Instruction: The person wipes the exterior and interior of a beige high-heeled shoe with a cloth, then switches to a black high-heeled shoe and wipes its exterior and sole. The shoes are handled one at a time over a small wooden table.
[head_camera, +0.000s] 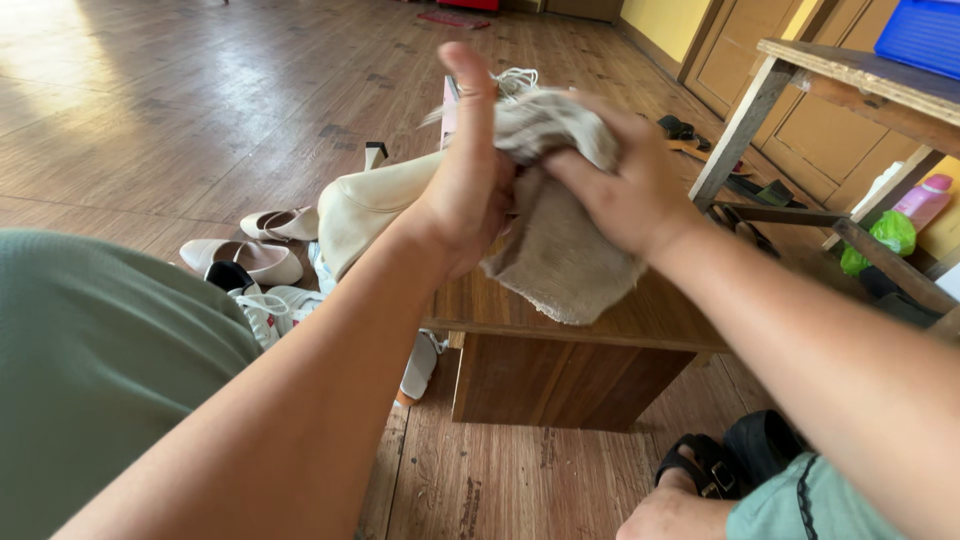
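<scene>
Nearest the camera, at 8 o'clock, a green fabric-covered knee (90, 370) fills the lower left corner; a second green-clad knee (810, 500) shows at 5 o'clock, with black strapped sandals (735, 458) just beside it on the wooden plank floor (160, 120).

Both forearms extend toward the centre. The left hand (468, 190) is closed around the toe end of a cream leather high-heeled boot (365, 205), thumb raised toward 12 o'clock. The right hand (625, 190) is clenched on a coarse beige woven cloth (560, 250), pressing it against the boot where the two hands meet. The cloth hangs down over the low brown wooden table (560, 370) beneath the hands. The boot is held above the table's left edge, its shaft pointing toward 9 o'clock.

At 9 o'clock, on the floor: pale pink flat shoes (250, 258), a white lace-up sneaker (270, 305).

At 2 o'clock stands a rough wooden bench (850, 80) bearing a blue plastic crate (925, 35). Below it sit a pink-capped bottle (925, 198) and a green plastic bag (885, 238).
</scene>
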